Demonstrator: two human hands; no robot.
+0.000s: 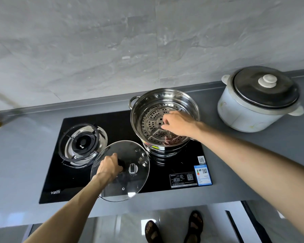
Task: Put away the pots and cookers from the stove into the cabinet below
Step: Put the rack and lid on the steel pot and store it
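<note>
A shiny round stainless-steel steamer pot [165,120] stands upright and uncovered on the right burner of the black glass stove [112,130], a perforated steel tray seated inside it. Its clear round glass lid [130,179] is held tilted over the stove's front edge. A white cylindrical rice cooker [256,100] with a dark lid and white knob stands right of the stove.

This is a home kitchen. A black glass two-burner gas hob [112,127] is set into a grey countertop [33,137] against a grey marble-look tiled wall [112,50]; its left burner [82,142] is bare and a stainless steel steamer pot [165,102] stands on the right one. A worn white rice cooker [253,109] with a dark lid sits toward the countertop's right back corner, and sandalled feet [174,228] stand on a glossy tiled floor [121,228] below the front edge.
</note>
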